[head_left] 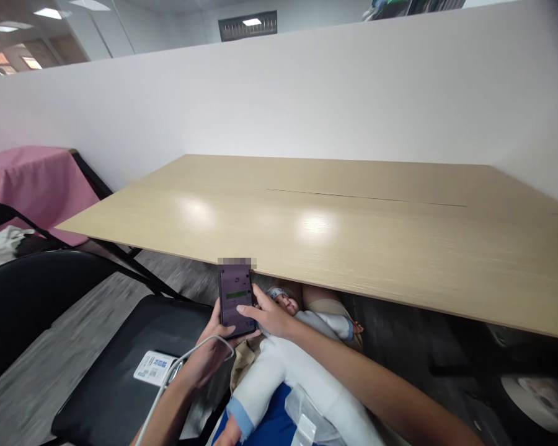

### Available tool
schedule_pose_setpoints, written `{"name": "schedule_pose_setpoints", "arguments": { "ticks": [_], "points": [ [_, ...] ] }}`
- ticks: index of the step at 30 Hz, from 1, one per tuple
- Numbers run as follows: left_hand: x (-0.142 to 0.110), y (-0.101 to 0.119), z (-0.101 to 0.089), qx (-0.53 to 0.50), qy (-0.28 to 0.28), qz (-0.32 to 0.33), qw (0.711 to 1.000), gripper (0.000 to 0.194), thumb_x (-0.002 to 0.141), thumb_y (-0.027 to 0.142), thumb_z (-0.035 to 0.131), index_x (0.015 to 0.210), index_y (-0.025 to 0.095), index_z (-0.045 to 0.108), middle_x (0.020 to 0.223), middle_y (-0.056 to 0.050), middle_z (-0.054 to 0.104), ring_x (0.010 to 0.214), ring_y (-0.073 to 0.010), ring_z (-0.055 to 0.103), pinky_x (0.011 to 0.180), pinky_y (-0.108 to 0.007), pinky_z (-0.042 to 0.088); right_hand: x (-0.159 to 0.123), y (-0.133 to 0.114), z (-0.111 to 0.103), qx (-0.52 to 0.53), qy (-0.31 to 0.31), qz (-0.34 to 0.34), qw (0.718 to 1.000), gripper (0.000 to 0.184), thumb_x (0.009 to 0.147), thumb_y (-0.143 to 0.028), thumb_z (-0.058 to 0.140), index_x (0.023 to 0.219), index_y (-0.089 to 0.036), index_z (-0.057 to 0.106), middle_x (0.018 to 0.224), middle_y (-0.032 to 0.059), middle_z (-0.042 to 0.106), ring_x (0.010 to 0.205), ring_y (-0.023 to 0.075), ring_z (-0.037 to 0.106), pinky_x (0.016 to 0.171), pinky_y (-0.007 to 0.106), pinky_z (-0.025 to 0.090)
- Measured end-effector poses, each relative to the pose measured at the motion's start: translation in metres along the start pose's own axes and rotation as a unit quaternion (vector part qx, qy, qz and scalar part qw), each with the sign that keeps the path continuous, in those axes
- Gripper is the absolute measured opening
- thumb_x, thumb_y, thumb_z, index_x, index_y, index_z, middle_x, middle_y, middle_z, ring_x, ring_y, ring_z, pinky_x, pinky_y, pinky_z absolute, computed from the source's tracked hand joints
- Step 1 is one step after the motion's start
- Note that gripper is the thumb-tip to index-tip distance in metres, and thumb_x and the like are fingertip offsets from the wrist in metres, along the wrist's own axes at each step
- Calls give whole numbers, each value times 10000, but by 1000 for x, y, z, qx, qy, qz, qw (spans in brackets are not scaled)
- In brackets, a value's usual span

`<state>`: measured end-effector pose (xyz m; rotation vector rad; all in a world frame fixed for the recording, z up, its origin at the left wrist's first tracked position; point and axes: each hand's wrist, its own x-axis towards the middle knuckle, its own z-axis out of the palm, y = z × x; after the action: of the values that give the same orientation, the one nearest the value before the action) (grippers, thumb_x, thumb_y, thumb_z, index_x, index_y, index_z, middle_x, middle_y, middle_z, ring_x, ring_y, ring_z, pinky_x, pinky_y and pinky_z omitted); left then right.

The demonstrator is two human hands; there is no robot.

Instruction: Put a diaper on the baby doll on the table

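In my left hand (pixel 212 348) is a dark smartphone (pixel 235 297), held upright from below with the thumb on its lower edge. My right hand (pixel 270 313) grips the phone's right side, its thumb over the lit purple screen with a green bar. A white cable (pixel 186 354) runs up along my left forearm to the phone's lower end. What looks like a baby doll (pixel 302 356) lies across my lap under my right arm, in a white outfit with blue cuffs. Clear plastic wrapping (pixel 307 416) with a white label rests beside it.
A light wooden table (pixel 335 229) stands in front, its near edge just beyond the phone. A white partition (pixel 279 99) rises behind. At left is a black chair (pixel 134 353) with a white printed card (pixel 154 367) on its seat. Pink cloth (pixel 32 186) covers another table.
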<state>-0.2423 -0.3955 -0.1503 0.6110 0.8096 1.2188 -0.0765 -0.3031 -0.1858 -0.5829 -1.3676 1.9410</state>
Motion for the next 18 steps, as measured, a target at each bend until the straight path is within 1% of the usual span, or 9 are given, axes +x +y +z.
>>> {"name": "schedule_pose_setpoints", "arguments": {
  "ticks": [3, 6, 10, 13, 18],
  "points": [
    [0, 0, 1, -1, 3, -3, 1000, 984, 911, 178, 721, 1732, 426, 240, 1575, -110, 620, 1381, -351, 658, 1197, -621, 539, -1, 0, 0, 0, -3, -1, 1000, 621, 906, -497, 850, 1397, -246, 563, 1270, 54, 707, 1123, 195, 690, 1026, 355, 576],
    [1, -1, 1, -5, 2, -2, 1000, 1005, 893, 193, 745, 1733, 406, 237, 1542, -125, 641, 1369, -367, 665, 1186, -637, 542, -3, -2, -1, -9, -4, -2, 1000, 683, 874, -489, 884, 1417, -242, 552, 1261, 54, 709, 1101, 192, 690, 992, 344, 584],
    [1, -1, 1, -6, -2, -1, 1000, 1039, 863, 165, 760, 1732, 392, 238, 1524, -133, 651, 1395, -376, 645, 1178, -628, 554, -5, -3, -1, -34, -3, -5, 999, 718, 864, -456, 895, 1443, -231, 535, 1292, 64, 708, 1116, 194, 691, 1035, 366, 570],
    [1, 0, 2, -8, -1, 4, 1000, 1039, 853, 147, 759, 1724, 402, 254, 1559, -127, 622, 1397, -370, 642, 1165, -610, 573, -4, -4, -1, -37, 0, -9, 999, 692, 871, -440, 885, 1432, -223, 543, 1314, 73, 699, 1146, 203, 680, 1048, 375, 560],
    [2, -1, 0, -12, 11, -8, 1000, 1053, 845, 148, 775, 1720, 412, 252, 1574, -120, 608, 1347, -361, 676, 1155, -612, 583, -3, -6, -1, -16, -8, -13, 1000, 542, 949, -465, 780, 1390, -237, 564, 1306, 64, 704, 1200, 212, 663, 1062, 375, 556]
  ]
}}
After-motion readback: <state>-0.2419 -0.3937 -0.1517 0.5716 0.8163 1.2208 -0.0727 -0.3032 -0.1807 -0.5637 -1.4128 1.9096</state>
